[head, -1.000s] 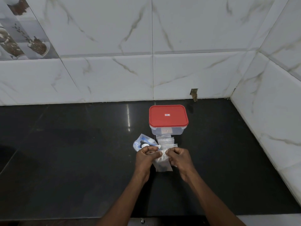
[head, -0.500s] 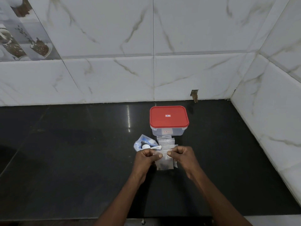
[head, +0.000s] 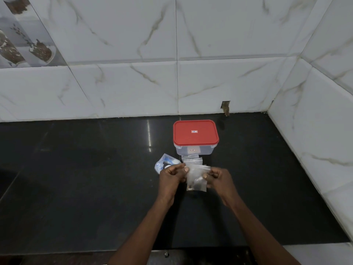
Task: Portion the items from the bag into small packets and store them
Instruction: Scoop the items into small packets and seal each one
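The left hand point(head: 172, 176) is curled, its thumb and forefinger pinching the upper left edge of a small clear plastic packet point(head: 196, 177). The right hand point(head: 219, 178) is curled too and pinches the same packet by its right edge, thumb toward the camera. Between the two hands the packet hangs roughly upright, just above the glossy black stone countertop point(head: 86, 188), its mouth uppermost and a small amount of dark brownish contents point(head: 193, 186) gathered in its bottom corner; what these contents are is too small to tell. Just behind the hands, a short stack of flat empty clear packets point(head: 192, 160) lies on the countertop, its far end touching or nearly touching the front wall of a rectangular translucent plastic container point(head: 194, 150). This container is closed by a red snap-on lid point(head: 195, 133) with a small white label in its middle. To the left of the stack, partly hidden by the knuckles of the left hand, lies a crumpled blue-and-white plastic bag point(head: 164, 163). The countertop runs back into a corner of white marble-patterned wall tiles point(head: 124, 88), where a small rough hole point(head: 226, 107) is cut low in the back wall, behind and to the right of the container. A picture tile with brown shapes point(head: 23, 41) sits at the upper left.
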